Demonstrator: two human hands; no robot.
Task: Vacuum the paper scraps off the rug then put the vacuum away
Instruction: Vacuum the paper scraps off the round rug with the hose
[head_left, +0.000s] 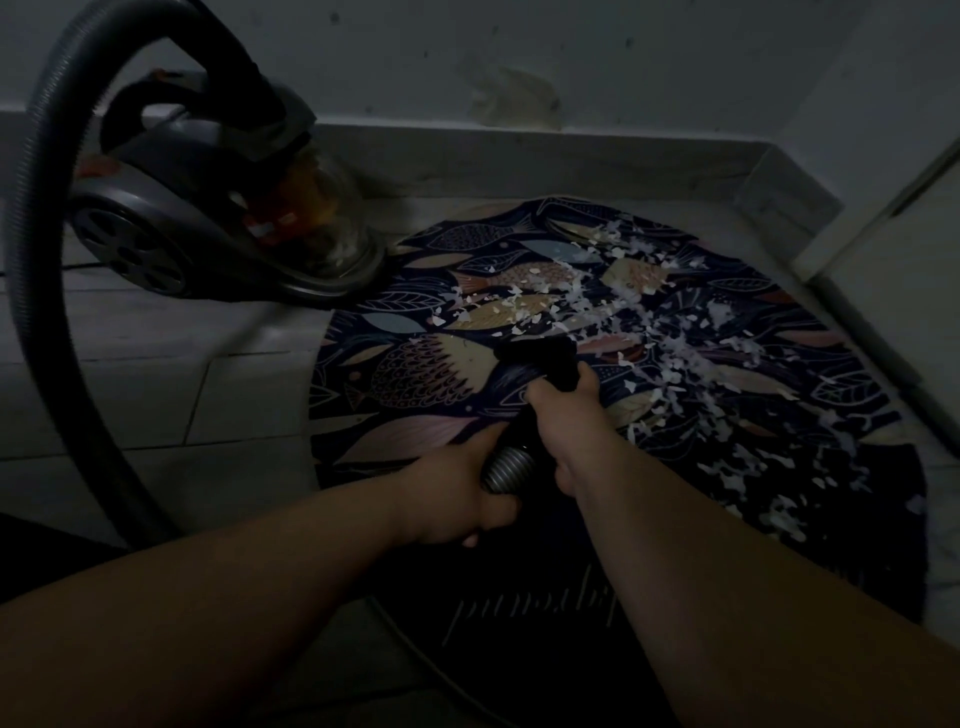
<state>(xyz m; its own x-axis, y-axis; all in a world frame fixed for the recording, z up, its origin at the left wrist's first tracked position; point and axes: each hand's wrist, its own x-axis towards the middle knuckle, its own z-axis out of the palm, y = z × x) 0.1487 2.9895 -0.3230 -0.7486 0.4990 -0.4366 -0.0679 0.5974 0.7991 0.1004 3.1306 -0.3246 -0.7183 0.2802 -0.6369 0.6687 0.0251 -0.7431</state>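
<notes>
A round dark rug (415, 374) with a fish pattern lies on the floor. White paper scraps (670, 343) cover its right half in a dense band. My right hand (563, 415) grips the black nozzle end (540, 358) of the vacuum hose, which points down at the rug's middle beside the scraps. My left hand (457, 493) grips the ribbed grey hose (501, 467) just behind it. The canister vacuum (208, 223) stands at the rug's far left edge, its hose (36, 260) looping up and around on the left.
A low ledge (519, 156) runs along the wall behind the rug. A pale cabinet or door edge (883, 270) borders the right side. Grey floor tiles (156, 395) lie left of the rug. The scene is dim.
</notes>
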